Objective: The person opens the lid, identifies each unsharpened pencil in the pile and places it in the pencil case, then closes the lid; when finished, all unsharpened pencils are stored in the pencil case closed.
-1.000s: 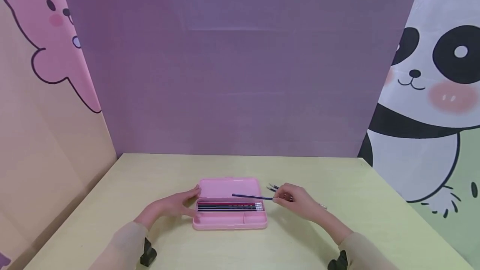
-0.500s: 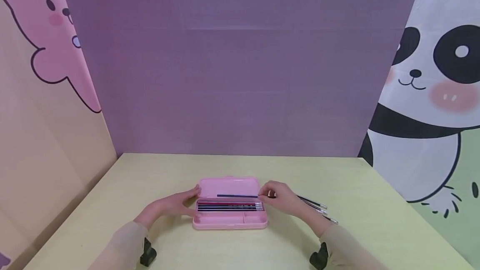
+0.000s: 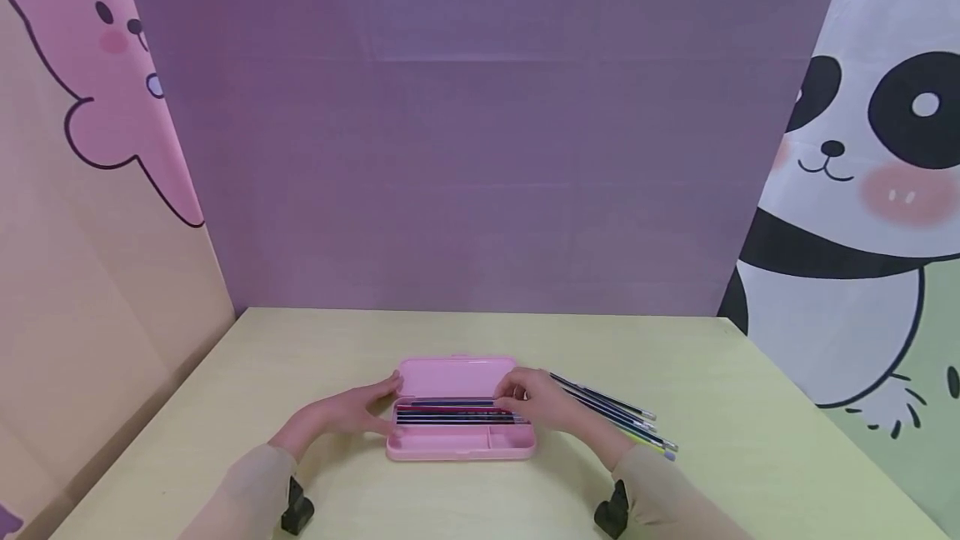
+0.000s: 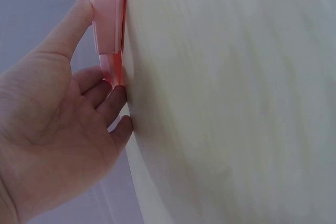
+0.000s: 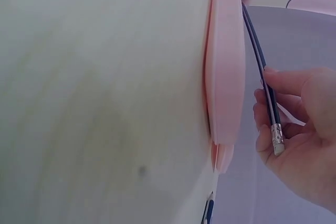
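Note:
A pink pencil case (image 3: 442,454) lies opened flat on the table, its lid (image 3: 457,375) toward the back. Several dark pencils (image 3: 450,419) and a red one fill its long compartment. My left hand (image 3: 348,409) rests at the case's left end, thumb on the tray side and fingertips touching the lid; the left wrist view shows these fingers only loosely bent. Over the right end, my right hand (image 3: 540,398) pinches a dark pencil (image 5: 258,48) near its eraser end. That pencil lies lengthwise above the compartment's back edge; whether it touches the others cannot be told.
Several loose pencils (image 3: 615,408), one yellow, lie slanted on the table (image 3: 360,498) right of the case, partly behind my right forearm. A purple panel (image 3: 480,148) stands along the table's back edge. Walls with a pink cartoon (image 3: 82,90) and a panda (image 3: 847,215) flank it.
My right hand has carried the pencil left and down from beside the lid to above the compartment. More of the loose pencils show behind it. My left hand and the case stay put.

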### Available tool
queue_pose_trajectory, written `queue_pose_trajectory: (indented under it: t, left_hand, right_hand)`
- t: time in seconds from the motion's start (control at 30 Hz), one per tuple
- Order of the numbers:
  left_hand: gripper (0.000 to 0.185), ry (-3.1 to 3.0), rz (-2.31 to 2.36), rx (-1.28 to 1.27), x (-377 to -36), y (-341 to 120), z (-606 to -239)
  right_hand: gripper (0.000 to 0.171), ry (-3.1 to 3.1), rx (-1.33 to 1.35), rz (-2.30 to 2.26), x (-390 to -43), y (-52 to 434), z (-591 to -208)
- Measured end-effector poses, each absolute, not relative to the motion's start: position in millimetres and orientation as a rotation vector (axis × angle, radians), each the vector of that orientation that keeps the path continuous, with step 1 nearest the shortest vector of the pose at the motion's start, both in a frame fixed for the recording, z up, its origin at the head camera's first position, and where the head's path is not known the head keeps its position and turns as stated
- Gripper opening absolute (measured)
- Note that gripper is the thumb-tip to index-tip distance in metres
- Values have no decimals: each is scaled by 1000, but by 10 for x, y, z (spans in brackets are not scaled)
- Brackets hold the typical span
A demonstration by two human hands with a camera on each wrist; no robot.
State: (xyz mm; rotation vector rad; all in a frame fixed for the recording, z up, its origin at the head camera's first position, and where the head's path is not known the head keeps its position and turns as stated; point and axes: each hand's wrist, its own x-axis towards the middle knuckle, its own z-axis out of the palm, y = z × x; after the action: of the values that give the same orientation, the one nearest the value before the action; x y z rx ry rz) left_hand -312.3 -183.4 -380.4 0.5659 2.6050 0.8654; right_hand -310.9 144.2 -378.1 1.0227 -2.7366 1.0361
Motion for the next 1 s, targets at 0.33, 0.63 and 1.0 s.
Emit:
queue_pose_trajectory:
  t: [0.33,0.63,1.0]
  left_hand:
    - [97,2597,869,584,-3103,-1836,-3776]
    - [95,2605,866,564,-3083,-1826,-3753]
    - [96,2598,855,577,-3101,-1838,-3774]
  right_hand:
    - [4,-2707,1142,1122,-3149,1312,-3842]
    - [4,-2788,1104,1125,-3146,1272,-3830]
    - [7,-2756,1012,993,-3218,1379,-3766]
